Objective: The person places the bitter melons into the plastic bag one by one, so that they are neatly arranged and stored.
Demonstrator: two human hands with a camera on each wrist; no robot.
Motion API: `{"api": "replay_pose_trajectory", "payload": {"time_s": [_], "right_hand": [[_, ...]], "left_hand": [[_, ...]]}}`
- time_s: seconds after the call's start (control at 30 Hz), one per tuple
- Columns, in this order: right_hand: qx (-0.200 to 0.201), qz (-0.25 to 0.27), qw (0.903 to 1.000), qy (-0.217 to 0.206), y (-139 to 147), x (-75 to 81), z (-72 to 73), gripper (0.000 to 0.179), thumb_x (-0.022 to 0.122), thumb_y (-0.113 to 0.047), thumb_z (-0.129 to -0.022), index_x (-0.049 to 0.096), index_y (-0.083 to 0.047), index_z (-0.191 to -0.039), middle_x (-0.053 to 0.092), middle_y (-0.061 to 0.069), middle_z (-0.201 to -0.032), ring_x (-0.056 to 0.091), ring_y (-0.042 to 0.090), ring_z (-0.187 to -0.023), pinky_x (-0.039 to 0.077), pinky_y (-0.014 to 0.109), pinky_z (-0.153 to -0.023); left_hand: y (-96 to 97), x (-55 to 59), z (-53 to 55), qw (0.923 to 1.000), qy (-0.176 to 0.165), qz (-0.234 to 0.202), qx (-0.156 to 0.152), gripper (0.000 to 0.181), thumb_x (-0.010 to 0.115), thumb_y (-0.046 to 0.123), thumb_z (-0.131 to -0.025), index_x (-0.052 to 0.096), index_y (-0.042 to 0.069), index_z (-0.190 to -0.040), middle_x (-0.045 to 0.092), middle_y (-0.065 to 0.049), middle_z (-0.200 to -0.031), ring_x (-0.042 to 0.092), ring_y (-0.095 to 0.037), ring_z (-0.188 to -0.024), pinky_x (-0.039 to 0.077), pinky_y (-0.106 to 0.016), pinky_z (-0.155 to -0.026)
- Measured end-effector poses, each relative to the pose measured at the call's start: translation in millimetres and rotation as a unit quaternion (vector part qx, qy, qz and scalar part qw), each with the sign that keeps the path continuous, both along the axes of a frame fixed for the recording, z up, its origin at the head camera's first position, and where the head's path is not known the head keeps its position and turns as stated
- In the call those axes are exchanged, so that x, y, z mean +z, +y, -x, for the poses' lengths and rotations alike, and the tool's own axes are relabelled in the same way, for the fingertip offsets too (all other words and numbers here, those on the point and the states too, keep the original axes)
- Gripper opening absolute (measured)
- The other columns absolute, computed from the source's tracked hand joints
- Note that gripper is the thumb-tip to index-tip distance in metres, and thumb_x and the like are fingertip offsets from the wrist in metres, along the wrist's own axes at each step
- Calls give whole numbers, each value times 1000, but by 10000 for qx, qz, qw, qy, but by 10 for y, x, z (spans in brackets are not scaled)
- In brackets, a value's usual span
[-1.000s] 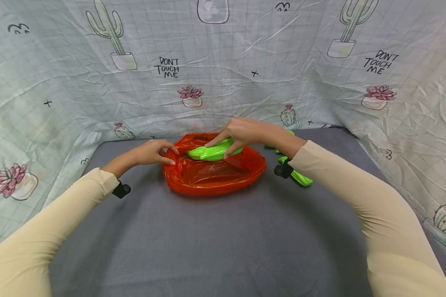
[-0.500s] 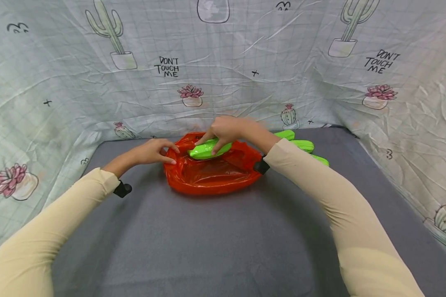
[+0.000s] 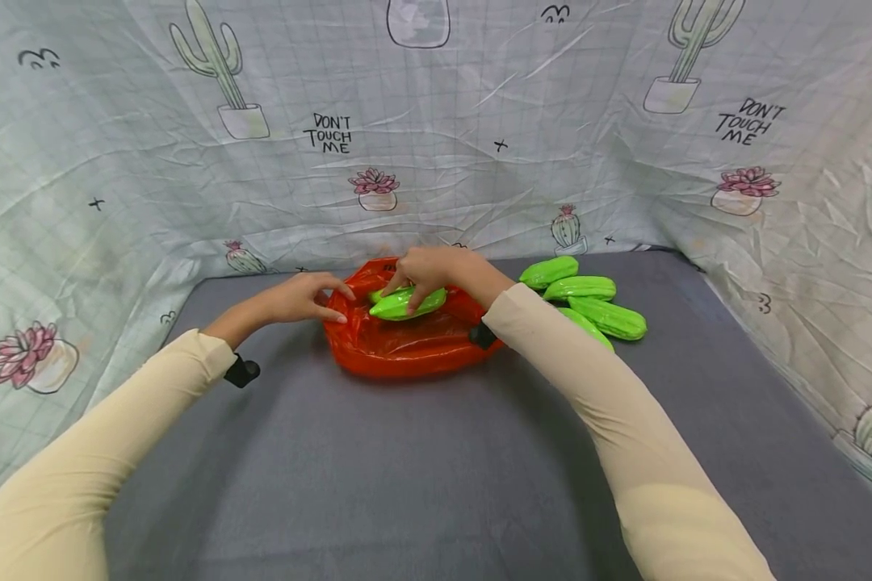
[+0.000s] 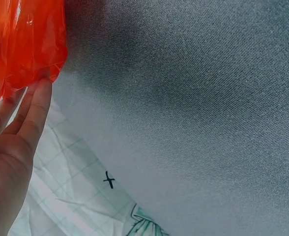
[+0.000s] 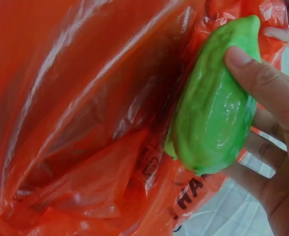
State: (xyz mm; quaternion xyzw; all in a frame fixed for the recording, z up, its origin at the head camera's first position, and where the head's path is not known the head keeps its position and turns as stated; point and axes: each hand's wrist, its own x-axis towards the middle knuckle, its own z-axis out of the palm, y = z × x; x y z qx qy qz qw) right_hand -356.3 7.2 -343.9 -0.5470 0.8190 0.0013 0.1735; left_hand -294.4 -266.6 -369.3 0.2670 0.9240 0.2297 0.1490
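A red plastic bag [image 3: 407,367] stands with its mouth spread wide on the grey tabletop. At its left rim my left hand [image 3: 301,297] pinches the plastic between thumb and fingers; the left wrist view has those fingers [image 4: 39,105] against the bag's edge. My right hand [image 3: 436,268] grips a glossy green ridged gourd [image 5: 216,105] inside the bag's mouth, thumb on one side and fingers round the other. Just behind it, a sliver of another green piece [image 5: 170,147] shows against the plastic.
Several more green gourds [image 3: 610,317] lie grouped on the table to the right of the bag, one partly behind the right sleeve. Printed cloth walls [image 3: 436,177] close off the back and both sides of the grey table [image 3: 378,468].
My right hand has moved left and down into the bag with the gourd. Its forearm has uncovered more of the gourds at the right. The left hand keeps its place on the rim.
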Motion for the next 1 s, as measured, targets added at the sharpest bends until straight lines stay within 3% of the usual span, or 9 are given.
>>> {"api": "replay_pose_trajectory", "payload": {"time_s": [0.17, 0.37, 0.63, 0.87, 1.0], "right_hand": [[-67, 18, 10000, -68, -41, -29, 22, 57, 80, -35, -89, 62, -22, -141, 72, 2, -124, 63, 18, -99, 52, 33, -93], [-122, -46, 9999, -107, -87, -51, 32, 57, 80, -33, -90, 61, -20, -143, 68, 2, -132, 64, 18, -115, 49, 33, -101], [-42, -184, 9998, 76, -94, -37, 27, 58, 80, -35, -89, 62, -18, -142, 69, 8, -124, 62, 22, -112, 50, 35, -99], [-219, -178, 9995, -105, 13, 74, 18, 54, 79, -28, -91, 62, -13, -140, 69, 10, -125, 64, 24, -112, 51, 37, -97], [-223, -142, 9996, 45, 147, 188, 21, 49, 78, -24, -93, 64, -10, -137, 70, 13, -119, 64, 26, -105, 52, 39, -94]], "left_hand": [[19, 6, -2, 9999, -43, -88, -44, 44, 80, 29, -90, 68, 11, -128, 60, -15, -136, 61, -32, -110, 53, -49, -94], [29, 7, 12, 9999, 5, -93, -77, 43, 81, 27, -89, 68, 12, -128, 61, -15, -134, 61, -30, -108, 54, -47, -93], [36, 0, 8, 9997, -62, -149, -166, 44, 80, 29, -89, 68, 10, -128, 61, -16, -133, 62, -30, -106, 55, -46, -92], [39, 4, 3, 9999, -13, -104, -107, 43, 81, 28, -89, 69, 11, -127, 62, -14, -131, 61, -29, -104, 54, -44, -91], [42, -2, -6, 9998, -31, -129, -138, 43, 81, 29, -89, 69, 11, -126, 61, -14, -132, 60, -30, -107, 53, -45, -92]]}}
